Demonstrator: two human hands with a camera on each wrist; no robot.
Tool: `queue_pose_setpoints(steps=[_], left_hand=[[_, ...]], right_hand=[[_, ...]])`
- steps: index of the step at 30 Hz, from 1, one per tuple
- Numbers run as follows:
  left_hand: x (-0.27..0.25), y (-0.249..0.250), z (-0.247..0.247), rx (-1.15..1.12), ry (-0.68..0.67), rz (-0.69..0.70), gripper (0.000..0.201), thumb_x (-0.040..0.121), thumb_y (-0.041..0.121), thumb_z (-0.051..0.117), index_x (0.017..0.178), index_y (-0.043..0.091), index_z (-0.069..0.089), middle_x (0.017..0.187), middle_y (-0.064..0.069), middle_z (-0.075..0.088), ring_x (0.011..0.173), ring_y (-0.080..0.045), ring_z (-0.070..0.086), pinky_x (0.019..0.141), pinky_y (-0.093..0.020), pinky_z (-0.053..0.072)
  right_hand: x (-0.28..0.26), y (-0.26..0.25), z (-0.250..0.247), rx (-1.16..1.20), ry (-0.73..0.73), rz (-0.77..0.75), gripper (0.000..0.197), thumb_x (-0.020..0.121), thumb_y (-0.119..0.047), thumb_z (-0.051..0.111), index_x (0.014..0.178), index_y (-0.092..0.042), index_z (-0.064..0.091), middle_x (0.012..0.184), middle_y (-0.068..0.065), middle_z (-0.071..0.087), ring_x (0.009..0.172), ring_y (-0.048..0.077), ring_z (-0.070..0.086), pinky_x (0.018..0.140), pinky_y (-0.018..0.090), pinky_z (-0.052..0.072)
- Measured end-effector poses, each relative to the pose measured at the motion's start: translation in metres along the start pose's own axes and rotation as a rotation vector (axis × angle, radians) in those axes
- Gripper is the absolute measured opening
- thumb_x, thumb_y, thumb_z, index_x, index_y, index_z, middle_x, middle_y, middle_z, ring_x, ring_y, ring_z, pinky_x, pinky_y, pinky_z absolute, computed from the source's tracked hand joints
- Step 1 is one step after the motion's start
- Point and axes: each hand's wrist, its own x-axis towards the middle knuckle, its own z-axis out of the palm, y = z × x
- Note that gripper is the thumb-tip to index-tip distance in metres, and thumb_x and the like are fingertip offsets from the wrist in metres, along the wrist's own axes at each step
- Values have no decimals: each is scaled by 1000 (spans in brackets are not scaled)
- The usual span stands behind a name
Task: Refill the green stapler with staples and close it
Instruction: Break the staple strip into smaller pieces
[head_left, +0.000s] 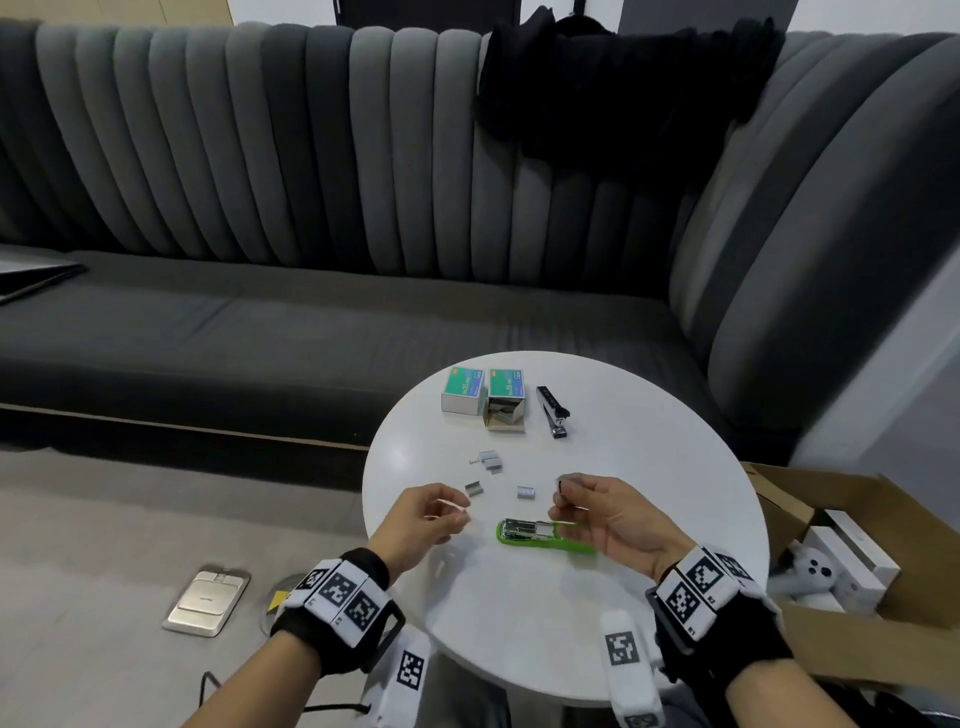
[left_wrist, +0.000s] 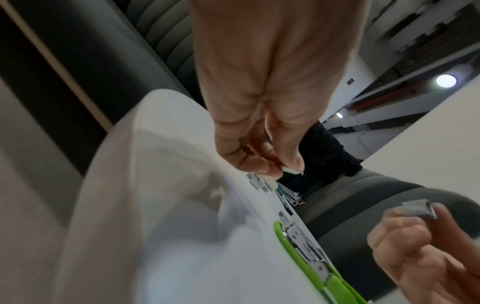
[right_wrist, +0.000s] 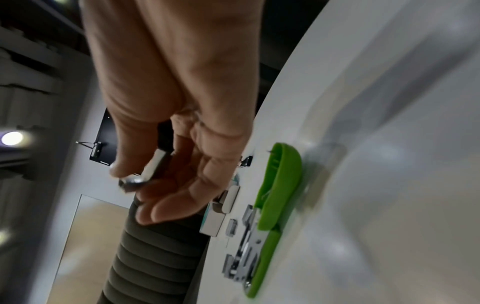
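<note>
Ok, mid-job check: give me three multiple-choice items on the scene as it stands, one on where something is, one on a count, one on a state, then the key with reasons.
1. Where does the black stapler lie on the round white table?
A. Right of the two staple boxes
B. Left of the two staple boxes
C. On top of the green stapler

2. How many staple boxes stand at the table's far side?
A. One
B. Two
C. Four

3. In what state is the green stapler?
A. Shut flat
B. Open, metal staple channel exposed
C. Held in the air

Key:
1 A: the head view shows it just right of the open staple box.
2 B: the closed staple box and the open one stand side by side.
3 B: it rests on the table with the channel showing, while the right hand pinches a strip of staples and the left hand pinches another small pale piece.
</note>
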Motion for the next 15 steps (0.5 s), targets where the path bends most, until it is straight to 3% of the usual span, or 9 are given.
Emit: queue_pose_setpoints(steps=[5, 7, 9, 11, 15], left_hand=[[-2, 0, 3, -88, 39, 11, 12, 85, 4, 60, 86, 15, 63, 77, -1, 62, 69, -10, 60, 68, -18, 49], [0, 2, 6, -103, 33, 21, 13, 85, 3, 60, 86, 15, 63, 77, 2, 64, 63, -3, 62, 65, -15, 50], [3, 4, 8, -110, 39, 29, 14, 85, 1, 59, 87, 14, 63, 76, 1, 65, 58, 1, 62, 62, -12, 50], [7, 5, 9, -107, 59, 35, 14, 85, 0, 58, 89, 13, 63, 76, -2, 64, 59, 0, 62, 63, -13, 50], [16, 1, 14, -57, 90, 37, 13, 85, 2, 60, 97, 6, 63, 84, -7, 65, 68, -8, 62, 63, -11, 51]], right_hand=[[-1, 1, 4, 31, -46, 31, 17, 89, -12, 47, 79, -4, 59, 64, 3, 67, 60, 14, 68, 52, 22, 56], [-2, 2, 6, 38, -82, 39, 14, 77, -19, 61, 79, -5, 59, 65, 2, 66, 61, 13, 68, 53, 22, 56], [-1, 4, 4, 59, -134, 38, 37, 57, -26, 84, 78, -6, 61, 67, 3, 67, 63, 14, 68, 54, 24, 57], [-1, 4, 2, 80, -166, 27, 56, 37, -28, 94, 77, -7, 60, 68, 3, 66, 63, 15, 67, 54, 25, 56], [-3, 5, 2, 96, -191, 13, 58, 34, -29, 95, 76, -8, 60, 67, 2, 65, 62, 14, 66, 54, 24, 56]])
